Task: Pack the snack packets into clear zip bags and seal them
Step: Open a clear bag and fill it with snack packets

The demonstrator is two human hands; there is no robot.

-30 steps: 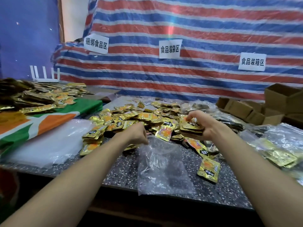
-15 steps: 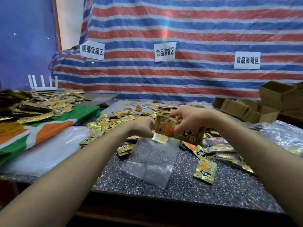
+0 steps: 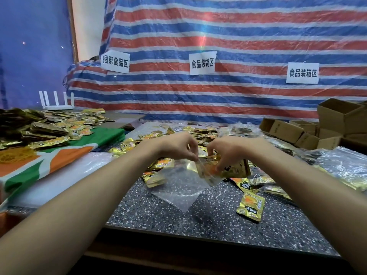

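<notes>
A clear zip bag (image 3: pixel 178 185) hangs over the speckled table (image 3: pixel 208 225), its lower corner touching the top. My left hand (image 3: pixel 178 146) pinches the bag's mouth at its upper edge. My right hand (image 3: pixel 224 153) grips a stack of gold snack packets (image 3: pixel 234 169), whose left end sits partly inside the bag's mouth. More gold packets (image 3: pixel 200 133) lie heaped behind my hands. One packet (image 3: pixel 251 208) lies alone at the front right.
Filled clear bags (image 3: pixel 337 167) lie at the right. Open cardboard boxes (image 3: pixel 309 133) stand at the back right. At the left are a pile of flat clear bags (image 3: pixel 59 179), a green and orange cloth (image 3: pixel 59 155) with more packets (image 3: pixel 45 128), and a white router (image 3: pixel 56 101).
My right hand has carried the packet stack from the heap down to the bag's mouth. My left hand has lifted the bag's mouth off the table.
</notes>
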